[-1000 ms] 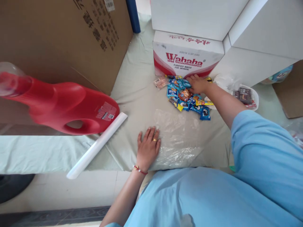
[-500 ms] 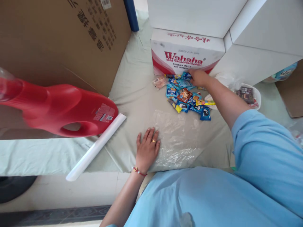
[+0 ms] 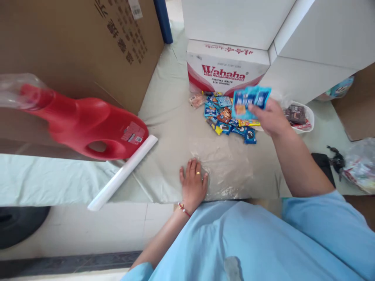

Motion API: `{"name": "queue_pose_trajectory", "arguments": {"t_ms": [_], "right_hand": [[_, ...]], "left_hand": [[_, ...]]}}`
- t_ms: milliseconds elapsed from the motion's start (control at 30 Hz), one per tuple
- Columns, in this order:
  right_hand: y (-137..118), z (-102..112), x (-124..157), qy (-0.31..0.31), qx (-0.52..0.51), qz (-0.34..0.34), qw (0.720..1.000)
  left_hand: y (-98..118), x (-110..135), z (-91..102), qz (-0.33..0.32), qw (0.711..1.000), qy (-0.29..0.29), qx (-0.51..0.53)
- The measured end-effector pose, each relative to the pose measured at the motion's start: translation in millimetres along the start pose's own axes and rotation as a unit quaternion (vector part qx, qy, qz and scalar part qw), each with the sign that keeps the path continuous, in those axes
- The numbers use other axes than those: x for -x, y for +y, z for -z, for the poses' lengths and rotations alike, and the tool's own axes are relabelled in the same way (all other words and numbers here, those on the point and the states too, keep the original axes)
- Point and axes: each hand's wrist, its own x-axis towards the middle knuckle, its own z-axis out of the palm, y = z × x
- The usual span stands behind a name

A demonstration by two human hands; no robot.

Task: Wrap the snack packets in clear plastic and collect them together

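Observation:
My right hand (image 3: 272, 117) is raised above the table and pinches a few blue snack packets (image 3: 249, 100). Under and behind it lies a pile of small snack packets (image 3: 227, 117) in blue, yellow and brown wrappers. My left hand (image 3: 193, 185) lies flat, fingers spread, on the left edge of a clear plastic bag (image 3: 227, 166) spread on the pale green cloth (image 3: 170, 117). A gold ring and a red bracelet show on that hand.
A red detergent jug (image 3: 88, 125) lies on its side at left, a white roll (image 3: 123, 171) beside it. A big brown carton (image 3: 73, 43) stands behind. A Wahaha box (image 3: 225, 70) and white boxes (image 3: 307, 39) close the back. A white bowl of dark packets (image 3: 299, 115) sits right.
My right hand has lifted off the pile toward me with blue packets in its fingers. My left hand stays flat on the plastic bag.

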Motion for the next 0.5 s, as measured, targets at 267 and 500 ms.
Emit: {"name": "queue_pose_trajectory", "arguments": {"t_ms": [267, 500], "right_hand": [[-73, -43, 143, -0.338, 0.209, -0.132, 0.908], [-62, -71, 167, -0.273, 0.212, -0.099, 0.933]], "left_hand": [[-1, 11, -1.8, -0.045, 0.999, 0.000, -0.004], [-21, 9, 7.8, -0.073, 0.996, -0.029, -0.051]]}}
